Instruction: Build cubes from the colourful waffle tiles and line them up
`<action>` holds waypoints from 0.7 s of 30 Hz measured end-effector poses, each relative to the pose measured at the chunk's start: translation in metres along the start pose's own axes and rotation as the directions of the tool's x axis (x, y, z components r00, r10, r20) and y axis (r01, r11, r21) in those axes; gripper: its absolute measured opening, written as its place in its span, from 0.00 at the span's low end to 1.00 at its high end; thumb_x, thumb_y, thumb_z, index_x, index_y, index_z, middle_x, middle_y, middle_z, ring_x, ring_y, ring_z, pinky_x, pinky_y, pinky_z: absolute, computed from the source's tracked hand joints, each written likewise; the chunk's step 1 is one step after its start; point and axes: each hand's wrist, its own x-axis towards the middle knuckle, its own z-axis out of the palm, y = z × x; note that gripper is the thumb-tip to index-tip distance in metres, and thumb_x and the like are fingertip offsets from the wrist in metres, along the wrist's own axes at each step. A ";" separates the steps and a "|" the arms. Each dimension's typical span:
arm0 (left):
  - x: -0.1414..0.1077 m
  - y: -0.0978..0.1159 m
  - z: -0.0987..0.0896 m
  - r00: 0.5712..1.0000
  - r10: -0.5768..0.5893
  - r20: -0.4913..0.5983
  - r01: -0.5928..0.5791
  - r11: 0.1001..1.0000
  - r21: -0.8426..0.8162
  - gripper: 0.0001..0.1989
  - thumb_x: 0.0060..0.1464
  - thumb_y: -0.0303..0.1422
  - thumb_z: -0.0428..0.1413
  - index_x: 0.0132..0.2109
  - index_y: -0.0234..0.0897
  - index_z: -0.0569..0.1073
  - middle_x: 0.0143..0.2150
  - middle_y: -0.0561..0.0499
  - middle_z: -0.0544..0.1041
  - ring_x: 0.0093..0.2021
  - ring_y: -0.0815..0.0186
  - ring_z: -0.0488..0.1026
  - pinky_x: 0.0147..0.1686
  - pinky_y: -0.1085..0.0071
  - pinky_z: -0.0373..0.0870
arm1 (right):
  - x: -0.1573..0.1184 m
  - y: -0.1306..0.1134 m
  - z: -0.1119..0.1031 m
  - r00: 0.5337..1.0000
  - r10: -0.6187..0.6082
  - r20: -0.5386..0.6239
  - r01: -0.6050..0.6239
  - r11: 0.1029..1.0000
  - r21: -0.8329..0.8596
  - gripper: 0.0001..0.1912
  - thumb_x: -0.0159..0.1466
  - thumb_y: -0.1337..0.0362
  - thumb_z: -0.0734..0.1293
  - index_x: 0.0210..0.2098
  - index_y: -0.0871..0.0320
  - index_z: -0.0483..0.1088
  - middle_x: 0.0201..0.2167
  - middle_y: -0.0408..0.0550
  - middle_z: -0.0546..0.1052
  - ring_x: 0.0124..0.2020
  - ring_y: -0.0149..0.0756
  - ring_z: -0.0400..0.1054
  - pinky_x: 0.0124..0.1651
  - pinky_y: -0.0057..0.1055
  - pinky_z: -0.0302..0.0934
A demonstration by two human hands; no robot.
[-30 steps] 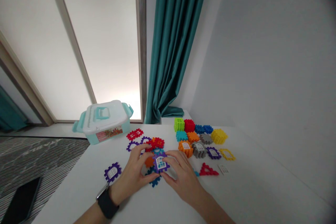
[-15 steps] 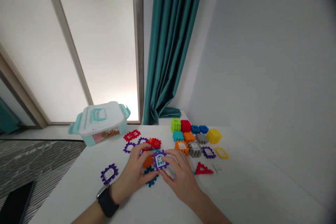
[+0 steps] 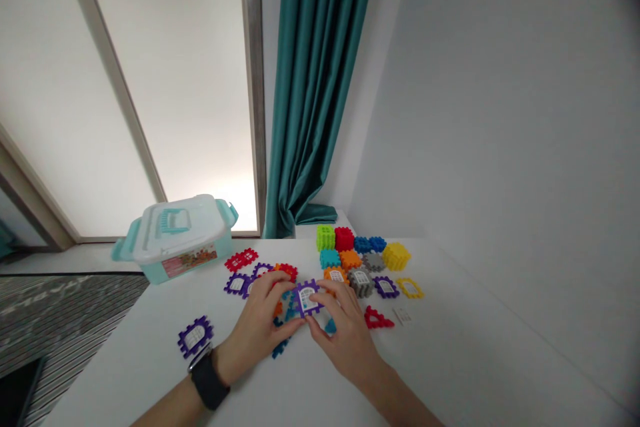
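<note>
A purple toothed building tile with a white window insert is held between both hands just above the table. My left hand, with a dark watch on its wrist, pinches the tile's left side. My right hand grips its right side, fingertips against the white insert. Behind and below the hands lie blue tiles and orange pieces, partly hidden. Left of my left wrist sits another purple window tile. Close to my right hand are a red triangular piece and a loose white insert.
Stacks of toothed tiles in green, red, blue, orange, grey and yellow stand at the back right. A yellow frame lies near them. A lidded storage box stands at the back left, with a red tile beside it.
The view has shifted slightly, so the table things appear further left. Both hands still hold the purple tile, which has tilted a little between the fingers.
</note>
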 end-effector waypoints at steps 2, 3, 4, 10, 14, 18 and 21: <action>0.001 -0.001 0.007 1.000 0.006 0.005 -0.006 1.000 0.001 0.22 0.56 0.35 0.65 0.56 0.43 0.69 0.56 0.42 0.71 0.57 0.52 0.69 0.55 0.52 0.70 | -0.003 0.004 -0.004 1.000 0.011 -0.014 -0.011 1.000 -0.006 0.13 0.63 0.70 0.67 0.47 0.53 0.70 0.50 0.53 0.74 0.51 0.46 0.70 0.53 0.47 0.67; 0.001 -0.001 0.010 1.000 0.015 0.011 -0.015 1.000 0.004 0.22 0.56 0.35 0.65 0.56 0.43 0.69 0.56 0.42 0.71 0.57 0.52 0.69 0.55 0.52 0.71 | -0.005 0.006 -0.007 1.000 0.019 -0.016 -0.019 1.000 -0.008 0.13 0.63 0.70 0.67 0.48 0.53 0.70 0.50 0.53 0.74 0.51 0.46 0.70 0.54 0.48 0.67; 0.002 -0.001 0.014 1.000 0.024 0.019 -0.024 1.000 0.009 0.22 0.56 0.34 0.64 0.56 0.43 0.69 0.56 0.42 0.71 0.57 0.52 0.69 0.55 0.52 0.71 | -0.008 0.010 -0.010 0.999 0.030 -0.017 -0.030 0.999 -0.011 0.14 0.63 0.70 0.67 0.48 0.52 0.70 0.49 0.53 0.74 0.52 0.46 0.70 0.54 0.48 0.67; 0.016 0.010 0.029 0.988 0.117 0.096 -0.123 0.991 0.054 0.10 0.61 0.30 0.57 0.49 0.41 0.72 0.50 0.44 0.74 0.51 0.55 0.71 0.51 0.55 0.71 | -0.032 0.037 -0.036 0.996 0.082 -0.026 -0.084 0.994 -0.072 0.13 0.64 0.68 0.67 0.49 0.52 0.69 0.51 0.54 0.74 0.53 0.47 0.70 0.54 0.50 0.68; 0.027 0.027 0.042 0.963 0.184 0.198 -0.200 0.978 0.061 0.05 0.62 0.29 0.55 0.45 0.41 0.72 0.45 0.47 0.75 0.47 0.57 0.72 0.49 0.57 0.70 | -0.048 0.057 -0.056 0.991 0.120 -0.059 -0.126 0.985 -0.116 0.12 0.65 0.66 0.67 0.48 0.52 0.70 0.51 0.54 0.75 0.52 0.47 0.71 0.54 0.50 0.68; 0.032 0.039 0.056 0.921 0.250 0.298 -0.284 0.956 0.076 0.05 0.61 0.28 0.53 0.42 0.41 0.72 0.43 0.48 0.75 0.44 0.59 0.72 0.47 0.59 0.69 | -0.062 0.081 -0.074 0.982 0.172 -0.075 -0.182 0.970 -0.160 0.10 0.66 0.65 0.67 0.48 0.53 0.71 0.51 0.54 0.76 0.53 0.47 0.70 0.55 0.51 0.68; 0.033 0.041 0.062 0.881 0.319 0.350 -0.363 0.929 0.067 0.06 0.62 0.27 0.52 0.43 0.40 0.73 0.40 0.48 0.75 0.42 0.59 0.73 0.46 0.60 0.67 | -0.071 0.104 -0.086 0.974 0.217 -0.067 -0.227 0.952 -0.205 0.11 0.67 0.62 0.67 0.48 0.53 0.72 0.51 0.54 0.76 0.54 0.48 0.69 0.55 0.52 0.68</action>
